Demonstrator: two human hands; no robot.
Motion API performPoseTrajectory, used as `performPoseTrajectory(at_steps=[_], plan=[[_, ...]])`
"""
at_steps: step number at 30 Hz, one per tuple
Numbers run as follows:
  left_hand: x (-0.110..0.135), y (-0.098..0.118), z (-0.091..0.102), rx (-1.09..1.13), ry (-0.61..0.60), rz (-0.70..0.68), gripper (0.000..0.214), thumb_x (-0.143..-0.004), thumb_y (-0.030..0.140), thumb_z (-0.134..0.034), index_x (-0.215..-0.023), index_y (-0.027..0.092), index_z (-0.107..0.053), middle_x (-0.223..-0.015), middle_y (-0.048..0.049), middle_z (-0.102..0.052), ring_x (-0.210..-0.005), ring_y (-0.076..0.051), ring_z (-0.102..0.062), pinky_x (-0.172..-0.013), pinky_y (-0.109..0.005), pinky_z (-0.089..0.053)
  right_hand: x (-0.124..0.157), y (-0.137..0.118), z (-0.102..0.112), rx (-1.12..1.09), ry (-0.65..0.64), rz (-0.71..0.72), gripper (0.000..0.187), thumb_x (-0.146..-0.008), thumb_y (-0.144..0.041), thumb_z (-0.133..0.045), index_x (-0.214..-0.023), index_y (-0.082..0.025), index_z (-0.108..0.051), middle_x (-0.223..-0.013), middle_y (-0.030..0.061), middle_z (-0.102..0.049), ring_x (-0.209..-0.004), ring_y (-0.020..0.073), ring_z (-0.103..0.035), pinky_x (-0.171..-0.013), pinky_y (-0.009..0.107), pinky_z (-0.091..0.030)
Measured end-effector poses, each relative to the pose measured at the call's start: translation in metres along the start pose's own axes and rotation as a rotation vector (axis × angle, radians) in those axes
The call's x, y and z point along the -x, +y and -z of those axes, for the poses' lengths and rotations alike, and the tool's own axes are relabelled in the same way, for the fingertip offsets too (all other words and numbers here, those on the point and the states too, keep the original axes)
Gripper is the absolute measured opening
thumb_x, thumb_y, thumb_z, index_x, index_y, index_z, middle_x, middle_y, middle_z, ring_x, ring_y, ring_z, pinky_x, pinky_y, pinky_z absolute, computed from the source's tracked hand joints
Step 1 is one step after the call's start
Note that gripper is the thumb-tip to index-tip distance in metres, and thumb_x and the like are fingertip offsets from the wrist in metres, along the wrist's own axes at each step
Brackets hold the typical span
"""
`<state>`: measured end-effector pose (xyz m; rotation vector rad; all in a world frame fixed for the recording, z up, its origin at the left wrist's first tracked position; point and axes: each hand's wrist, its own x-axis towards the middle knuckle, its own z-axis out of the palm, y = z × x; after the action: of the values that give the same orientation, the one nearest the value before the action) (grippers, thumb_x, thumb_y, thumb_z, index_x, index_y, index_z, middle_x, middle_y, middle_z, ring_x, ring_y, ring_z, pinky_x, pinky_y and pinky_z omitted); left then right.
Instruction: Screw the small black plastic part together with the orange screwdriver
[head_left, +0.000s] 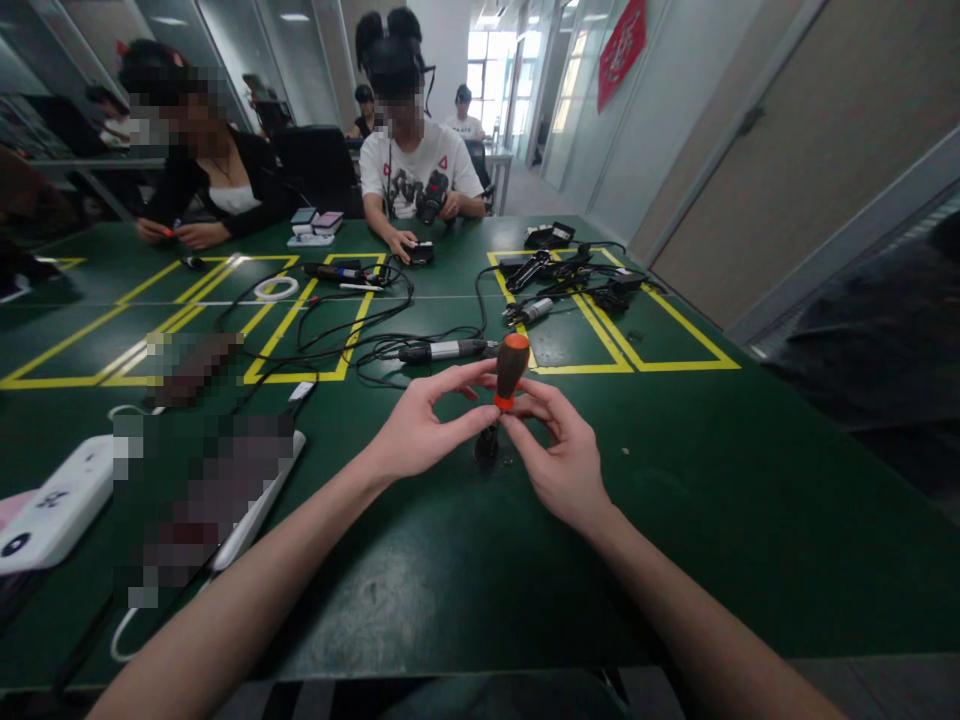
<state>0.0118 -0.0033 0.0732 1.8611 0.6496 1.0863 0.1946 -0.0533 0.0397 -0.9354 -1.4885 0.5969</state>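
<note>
A screwdriver (513,368) with a dark, orange-tipped handle stands nearly upright over the green table, leaning slightly right. My left hand (424,425) reaches in from the left, its thumb and fingers closed at the orange collar under the handle. From the other side my right hand (562,450) pinches at the same spot, thumb and fingers bent together. Directly beneath the collar is a small black part (487,442) on the tabletop; fingers partly cover it. The screwdriver's shaft is mostly hidden, so I cannot tell whether it touches that part.
Beyond my hands lie a grey-and-black pen-like tool (442,351), tangled black cables (592,275) and a white ring (276,289). Blurred phones (225,500) and a white device (64,505) are at left. Across the green table (750,520), a person (412,170) handles a black object.
</note>
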Motion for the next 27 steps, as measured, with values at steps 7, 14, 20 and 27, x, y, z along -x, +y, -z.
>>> performPoseTrajectory(at_steps=[7, 14, 20, 27], plan=[[-0.008, 0.011, -0.003, 0.083, -0.076, 0.157, 0.026, -0.086, 0.032, -0.079, -0.106, 0.015, -0.082, -0.114, -0.0092, -0.082, -0.105, -0.024, -0.074, -0.100, -0.037, -0.053, -0.002, 0.000, 0.001, 0.002, 0.039, 0.007, 0.015, -0.092, -0.020, -0.069, -0.098, -0.025, -0.056, -0.082, -0.0027, -0.075, -0.077, 0.0172, -0.075, -0.079, 0.032, -0.060], [-0.016, 0.010, -0.008, 0.163, 0.008, 0.285, 0.038, -0.068, 0.032, -0.094, -0.088, 0.014, -0.067, -0.083, -0.0018, -0.073, -0.066, -0.009, -0.059, -0.064, -0.023, -0.047, -0.005, 0.011, 0.017, 0.114, -0.109, -0.065, 0.007, -0.090, -0.017, -0.060, -0.089, -0.024, -0.058, -0.091, 0.0029, -0.074, -0.089, 0.0199, -0.073, -0.081, 0.033, -0.060], [-0.019, 0.012, -0.016, 0.324, -0.062, 0.329, 0.050, -0.066, 0.033, -0.096, -0.089, 0.018, -0.054, -0.079, 0.0007, -0.070, -0.061, -0.009, -0.062, -0.058, -0.022, -0.051, -0.002, 0.022, 0.031, 0.140, -0.425, -0.086, 0.033, -0.089, -0.013, -0.058, -0.120, -0.022, -0.065, -0.117, 0.0081, -0.076, -0.111, 0.0240, -0.073, -0.097, 0.040, -0.061], [-0.018, 0.017, -0.016, 0.317, -0.149, 0.320, 0.036, -0.077, 0.034, -0.088, -0.100, 0.013, -0.070, -0.073, 0.0022, -0.065, -0.056, -0.007, -0.054, -0.052, -0.020, -0.045, -0.004, 0.033, 0.032, 0.111, -0.660, -0.069, 0.029, -0.092, -0.014, -0.064, -0.119, -0.021, -0.071, -0.113, 0.0075, -0.079, -0.108, 0.0248, -0.074, -0.100, 0.043, -0.060]])
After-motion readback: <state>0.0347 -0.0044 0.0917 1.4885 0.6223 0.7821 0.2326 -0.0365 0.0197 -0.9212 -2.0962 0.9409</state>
